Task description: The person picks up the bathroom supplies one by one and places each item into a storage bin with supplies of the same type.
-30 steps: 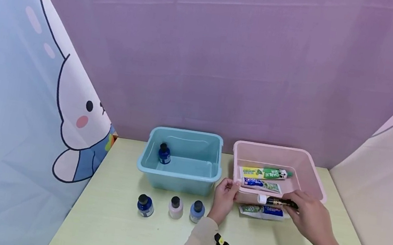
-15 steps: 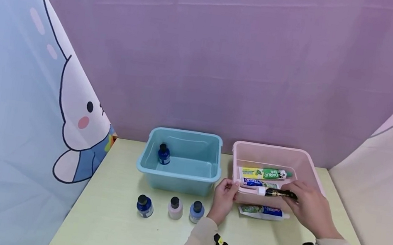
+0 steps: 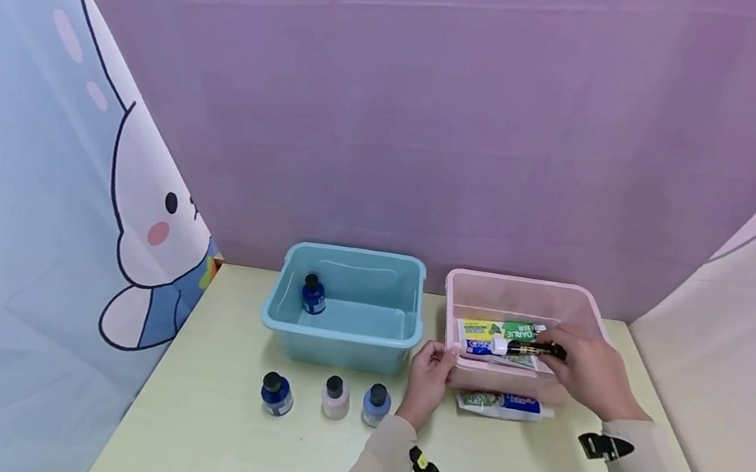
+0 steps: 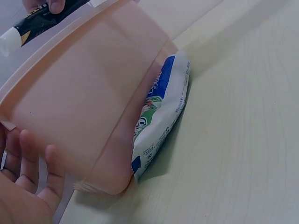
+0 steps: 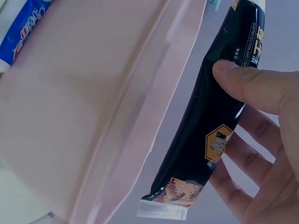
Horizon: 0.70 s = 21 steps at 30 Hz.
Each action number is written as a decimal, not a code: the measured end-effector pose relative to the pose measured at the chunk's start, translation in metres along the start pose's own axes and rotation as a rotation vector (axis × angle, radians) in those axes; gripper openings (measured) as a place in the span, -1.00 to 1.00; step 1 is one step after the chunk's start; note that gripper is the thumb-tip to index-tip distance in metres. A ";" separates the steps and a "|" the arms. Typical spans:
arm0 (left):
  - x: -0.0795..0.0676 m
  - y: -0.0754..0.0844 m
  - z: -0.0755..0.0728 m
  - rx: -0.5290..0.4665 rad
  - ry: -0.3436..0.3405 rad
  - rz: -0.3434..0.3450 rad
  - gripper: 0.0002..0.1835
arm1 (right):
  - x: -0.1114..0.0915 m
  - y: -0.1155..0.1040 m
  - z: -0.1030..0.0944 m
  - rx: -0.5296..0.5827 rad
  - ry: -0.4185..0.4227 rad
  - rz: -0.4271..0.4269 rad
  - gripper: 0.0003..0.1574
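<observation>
My right hand point(image 3: 592, 375) pinches a black toothpaste tube point(image 3: 525, 349) with a white cap, held over the pink bin point(image 3: 503, 381). In the right wrist view the thumb lies across the tube's point(image 5: 198, 121) printed side, with the fingers behind it. At the bin's front left corner, my left hand point(image 3: 428, 382) grips the rim. Two toothpaste tubes lie inside the bin: a yellow and green one point(image 3: 488, 330) and a blue and white one point(image 3: 477, 348), both partly covered by the black tube. Against the bin's front wall rests another blue and white toothpaste tube point(image 3: 502, 406).
Left of the pink bin stands a teal bin point(image 3: 338, 336) with a dark blue bottle point(image 3: 314, 300) inside. In front of it are a dark blue bottle point(image 3: 278, 399), a pink bottle point(image 3: 335, 403) and a light blue bottle point(image 3: 376, 408). A purple curtain point(image 3: 393, 125) hangs behind.
My right hand has carried the black toothpaste tube up and away from me, from the pink bin's front rim to over its inside. The left hand has stayed at the corner.
</observation>
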State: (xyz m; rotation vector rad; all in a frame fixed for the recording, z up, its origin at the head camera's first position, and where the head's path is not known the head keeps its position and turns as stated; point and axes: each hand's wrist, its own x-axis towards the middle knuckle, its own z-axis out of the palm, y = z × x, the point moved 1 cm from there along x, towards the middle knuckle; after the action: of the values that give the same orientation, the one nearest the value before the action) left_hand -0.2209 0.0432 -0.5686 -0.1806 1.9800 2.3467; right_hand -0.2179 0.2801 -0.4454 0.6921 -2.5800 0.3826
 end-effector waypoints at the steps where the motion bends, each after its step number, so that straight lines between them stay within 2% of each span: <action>1: 0.000 0.001 0.000 0.001 0.001 -0.003 -0.79 | 0.002 0.001 0.000 -0.001 -0.004 -0.001 -0.67; 7: -0.003 0.004 0.000 0.014 0.003 -0.013 -0.77 | 0.013 0.009 0.001 -0.005 -0.033 -0.002 -0.69; 15: -0.002 0.002 -0.001 0.017 0.003 -0.003 -0.80 | 0.030 0.017 0.004 -0.001 -0.125 0.018 -0.72; 21: -0.002 0.003 -0.001 0.008 -0.011 0.009 -0.72 | 0.041 0.024 0.007 0.007 -0.188 0.031 -0.74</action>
State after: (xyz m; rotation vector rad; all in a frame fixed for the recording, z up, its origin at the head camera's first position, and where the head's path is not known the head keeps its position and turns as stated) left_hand -0.2195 0.0421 -0.5659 -0.1590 1.9894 2.3393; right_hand -0.2648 0.2815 -0.4357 0.7222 -2.7703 0.3519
